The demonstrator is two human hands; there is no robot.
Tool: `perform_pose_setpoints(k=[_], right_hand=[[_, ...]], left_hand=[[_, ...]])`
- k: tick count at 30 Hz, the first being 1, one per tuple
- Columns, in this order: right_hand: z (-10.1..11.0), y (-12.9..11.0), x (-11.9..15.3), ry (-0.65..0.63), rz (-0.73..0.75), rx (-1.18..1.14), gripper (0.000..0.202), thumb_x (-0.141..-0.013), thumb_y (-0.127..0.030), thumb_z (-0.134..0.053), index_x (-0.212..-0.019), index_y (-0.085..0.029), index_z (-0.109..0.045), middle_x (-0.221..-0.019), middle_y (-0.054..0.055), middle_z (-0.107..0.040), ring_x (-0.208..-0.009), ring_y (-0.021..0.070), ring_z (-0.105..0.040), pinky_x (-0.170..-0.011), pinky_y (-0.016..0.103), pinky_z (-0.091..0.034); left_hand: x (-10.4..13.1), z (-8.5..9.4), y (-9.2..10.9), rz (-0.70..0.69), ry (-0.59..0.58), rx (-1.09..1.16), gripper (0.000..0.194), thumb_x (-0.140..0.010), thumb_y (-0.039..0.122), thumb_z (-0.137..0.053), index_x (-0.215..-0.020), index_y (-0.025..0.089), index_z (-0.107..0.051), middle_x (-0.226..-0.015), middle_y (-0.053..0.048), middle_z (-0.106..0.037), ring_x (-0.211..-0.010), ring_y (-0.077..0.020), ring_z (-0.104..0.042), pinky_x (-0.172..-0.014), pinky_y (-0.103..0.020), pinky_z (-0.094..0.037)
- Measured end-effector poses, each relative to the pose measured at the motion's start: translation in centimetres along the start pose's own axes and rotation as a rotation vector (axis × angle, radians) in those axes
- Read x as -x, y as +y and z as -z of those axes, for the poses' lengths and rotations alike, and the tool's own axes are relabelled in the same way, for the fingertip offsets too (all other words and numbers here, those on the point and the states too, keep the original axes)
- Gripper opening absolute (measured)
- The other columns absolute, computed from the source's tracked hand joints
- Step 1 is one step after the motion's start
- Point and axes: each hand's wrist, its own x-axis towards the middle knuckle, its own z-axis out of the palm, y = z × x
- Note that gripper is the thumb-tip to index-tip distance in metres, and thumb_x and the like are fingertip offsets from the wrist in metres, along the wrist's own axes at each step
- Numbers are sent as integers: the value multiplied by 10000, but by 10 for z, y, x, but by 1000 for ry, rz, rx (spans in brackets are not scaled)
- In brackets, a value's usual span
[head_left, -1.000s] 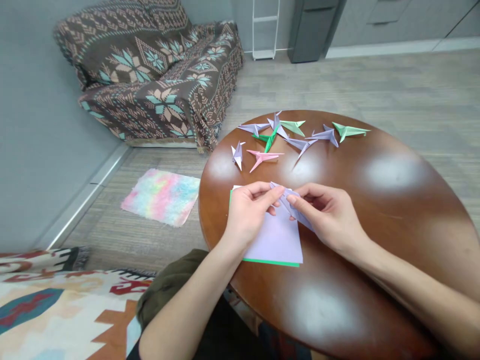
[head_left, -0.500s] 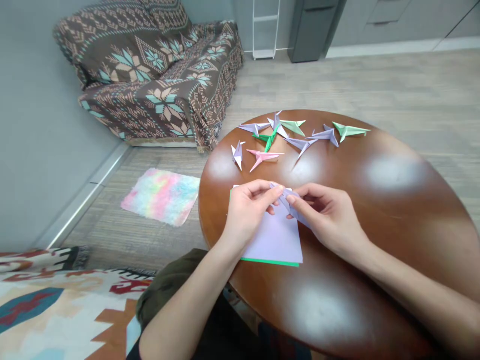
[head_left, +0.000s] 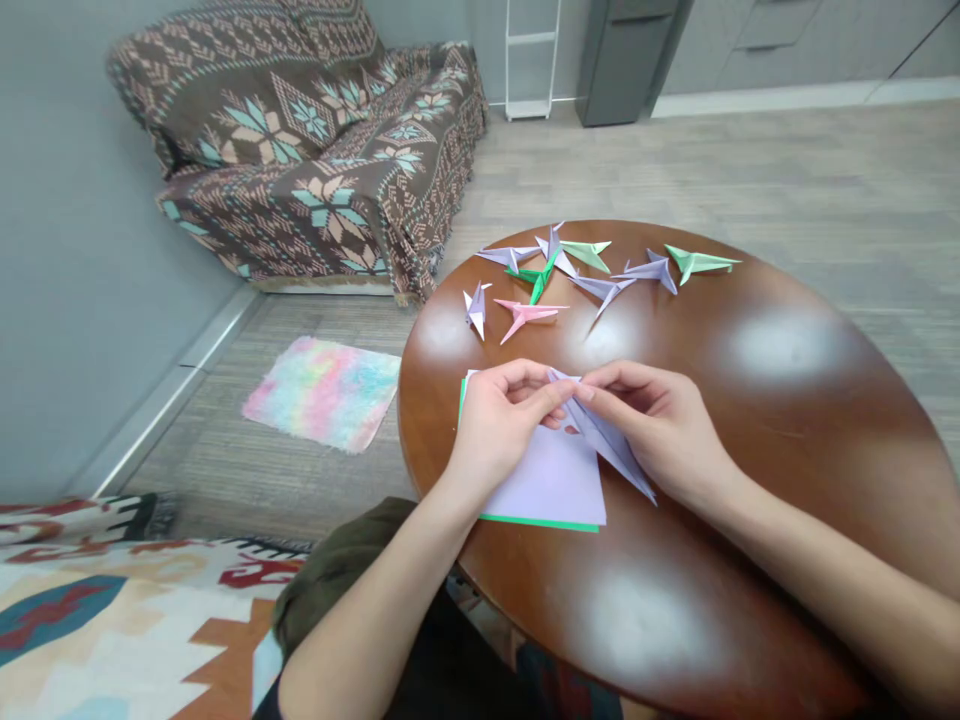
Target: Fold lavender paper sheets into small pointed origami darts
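Between my two hands is a folded piece of lavender origami paper (head_left: 616,446), narrow and pointed, its long tip slanting down to the right. My left hand (head_left: 508,415) pinches its upper left end between thumb and fingers. My right hand (head_left: 660,425) grips the same piece near the top, thumb tip close to the left thumb. Beneath the left hand lies a stack of origami sheets (head_left: 551,480), lavender on top with a green edge showing below. The hands cover the stack's upper part.
Several folded paper cranes in lavender, pink (head_left: 529,312) and green (head_left: 697,262) lie along the far side of the round brown table (head_left: 787,450). Beyond it are a sofa (head_left: 315,170) under a patterned cover and a fluffy pastel mat (head_left: 326,392) on the floor.
The folded lavender paper now shows more of its length, its tip reaching out below my right hand. Both thumbs have come closer together at its top.
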Motion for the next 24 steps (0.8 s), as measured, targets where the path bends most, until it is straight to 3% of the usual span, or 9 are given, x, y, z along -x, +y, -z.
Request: perform_pose_setpoints(k=[6,15,24], right_hand=[[2,-1,-1,-96,-60,-76,340,-755,-500,-869,-785,-190,-730,-739,45,-759,-685,198,-675,-636,304,-520],[-1,-6,7,25,92,146,220,-822,-390,-840,-776,-231,-695,-681,17,-672,-714,211,-665,-564,291,-486],[-3,-6,8,25,124,170,193,-873,-335,-791,-774,-228,-665,-768,38,-705,-733,206,-662,-564,293,-479]], left_hand=[[-1,2,2,-43,-14,-71,271,-716,361,-873,-697,143,-712,-628,-5,-665,-544,-99,-571,-530,-218,-458],[1,-4,3,-50,-43,15,244,-714,344,-882,-699,153,-731,-606,5,-658,-555,-97,-560,-591,-236,-476],[2,-3,2,-54,-14,33,177,-709,307,-869,-708,169,-758,-597,-4,-674,-560,-114,-577,-575,-246,-439]])
